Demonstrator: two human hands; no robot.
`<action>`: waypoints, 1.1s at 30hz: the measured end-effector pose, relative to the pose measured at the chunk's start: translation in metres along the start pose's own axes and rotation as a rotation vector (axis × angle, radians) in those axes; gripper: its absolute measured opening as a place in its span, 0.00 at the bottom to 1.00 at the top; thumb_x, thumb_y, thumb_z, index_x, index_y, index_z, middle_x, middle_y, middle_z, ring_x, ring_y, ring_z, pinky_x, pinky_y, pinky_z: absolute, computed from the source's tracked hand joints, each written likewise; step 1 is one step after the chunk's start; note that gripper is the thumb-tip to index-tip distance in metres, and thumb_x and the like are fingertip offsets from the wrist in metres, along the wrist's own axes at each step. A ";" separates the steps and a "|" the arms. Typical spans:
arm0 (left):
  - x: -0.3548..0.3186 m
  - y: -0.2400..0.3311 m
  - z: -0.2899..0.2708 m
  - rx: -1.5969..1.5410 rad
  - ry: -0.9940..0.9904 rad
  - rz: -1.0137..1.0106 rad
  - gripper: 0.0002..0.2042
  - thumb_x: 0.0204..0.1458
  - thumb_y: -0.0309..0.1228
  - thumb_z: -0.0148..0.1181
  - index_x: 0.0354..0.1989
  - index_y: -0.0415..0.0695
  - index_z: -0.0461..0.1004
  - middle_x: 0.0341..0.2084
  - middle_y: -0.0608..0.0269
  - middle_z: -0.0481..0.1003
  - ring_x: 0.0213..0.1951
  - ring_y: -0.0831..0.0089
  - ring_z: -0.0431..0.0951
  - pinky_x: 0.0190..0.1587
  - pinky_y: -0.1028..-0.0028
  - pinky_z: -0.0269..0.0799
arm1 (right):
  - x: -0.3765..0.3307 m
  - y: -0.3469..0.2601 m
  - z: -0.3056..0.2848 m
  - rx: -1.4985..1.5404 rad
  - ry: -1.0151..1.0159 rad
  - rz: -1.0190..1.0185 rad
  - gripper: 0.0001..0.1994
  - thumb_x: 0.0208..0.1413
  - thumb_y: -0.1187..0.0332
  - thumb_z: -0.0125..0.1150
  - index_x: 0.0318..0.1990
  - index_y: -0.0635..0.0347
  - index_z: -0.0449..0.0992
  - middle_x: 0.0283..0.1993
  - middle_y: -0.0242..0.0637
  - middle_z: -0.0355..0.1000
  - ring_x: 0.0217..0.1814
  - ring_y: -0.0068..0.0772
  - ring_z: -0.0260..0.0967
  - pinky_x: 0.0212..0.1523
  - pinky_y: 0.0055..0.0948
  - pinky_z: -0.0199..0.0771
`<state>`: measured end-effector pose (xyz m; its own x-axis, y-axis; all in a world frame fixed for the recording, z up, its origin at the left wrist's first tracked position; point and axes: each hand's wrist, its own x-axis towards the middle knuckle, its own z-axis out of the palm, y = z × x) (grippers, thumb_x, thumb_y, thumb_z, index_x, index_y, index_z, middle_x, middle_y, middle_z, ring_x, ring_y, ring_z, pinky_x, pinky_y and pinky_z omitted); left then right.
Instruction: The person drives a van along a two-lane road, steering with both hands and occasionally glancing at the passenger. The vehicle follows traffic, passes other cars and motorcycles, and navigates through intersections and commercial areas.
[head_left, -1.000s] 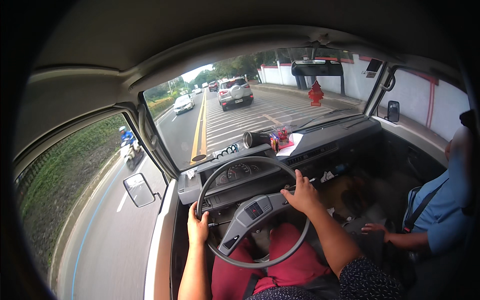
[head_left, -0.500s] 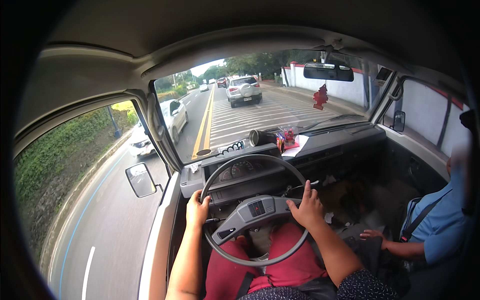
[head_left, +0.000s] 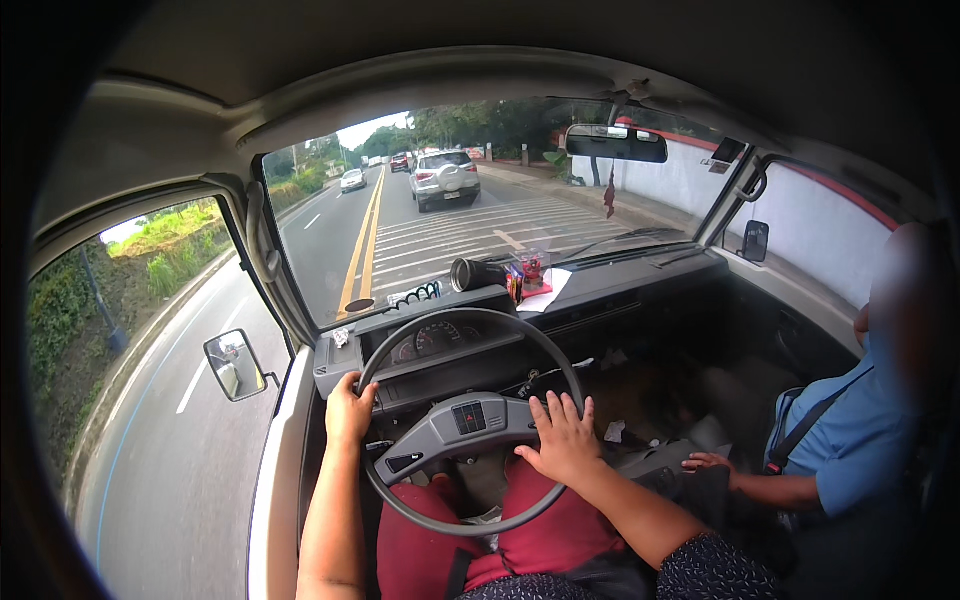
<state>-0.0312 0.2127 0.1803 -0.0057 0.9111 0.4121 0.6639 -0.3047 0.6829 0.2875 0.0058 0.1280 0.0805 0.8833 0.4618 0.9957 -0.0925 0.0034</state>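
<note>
A thin-rimmed grey steering wheel (head_left: 470, 419) fills the space above my red-trousered legs. My left hand (head_left: 350, 412) is closed round the left side of its rim. Against the right side of the rim lies my right hand (head_left: 563, 440), palm down, with fingers stretched out and slightly spread. Its thumb points toward the hub. Through the upper part of the wheel I see a gauge cluster (head_left: 432, 340). A stalk (head_left: 378, 446) sticks out near my left wrist.
A silver SUV (head_left: 444, 180) drives ahead; a white car (head_left: 353, 180) is in the left lane. The dashboard carries a black cylinder (head_left: 475, 274), a red item (head_left: 528, 270) and paper. A passenger in blue (head_left: 850, 430) sits right. A side mirror (head_left: 234, 362) hangs outside left.
My right hand has gone from curled at the rim, forefinger raised, to flat with fingers extended. My left hand keeps its hold. The nearby white car has passed from the side window. The view has shifted right.
</note>
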 end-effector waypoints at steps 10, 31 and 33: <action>-0.010 -0.004 -0.002 -0.035 0.052 0.038 0.19 0.56 0.40 0.70 0.51 0.40 0.80 0.33 0.46 0.83 0.37 0.56 0.85 0.43 0.63 0.78 | 0.009 0.004 -0.001 -0.017 -0.019 -0.020 0.45 0.53 0.42 0.69 0.75 0.50 0.60 0.67 0.42 0.61 0.67 0.47 0.59 0.72 0.72 0.51; 0.001 -0.020 0.006 -0.089 0.037 0.074 0.14 0.60 0.35 0.68 0.47 0.37 0.79 0.26 0.58 0.78 0.28 0.69 0.75 0.35 0.67 0.72 | 0.004 0.005 -0.003 0.005 0.028 -0.018 0.44 0.55 0.44 0.68 0.75 0.55 0.60 0.64 0.46 0.64 0.65 0.50 0.61 0.69 0.72 0.55; -0.001 -0.026 0.007 -0.093 0.055 0.097 0.16 0.60 0.36 0.68 0.49 0.36 0.79 0.28 0.58 0.77 0.31 0.68 0.75 0.38 0.67 0.72 | 0.006 0.007 -0.002 -0.008 0.019 -0.032 0.44 0.55 0.43 0.67 0.75 0.55 0.60 0.65 0.46 0.64 0.65 0.49 0.61 0.69 0.72 0.55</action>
<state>-0.0427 0.2219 0.1581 0.0120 0.8604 0.5094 0.5911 -0.4170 0.6904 0.2945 0.0093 0.1325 0.0479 0.8768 0.4785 0.9973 -0.0682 0.0252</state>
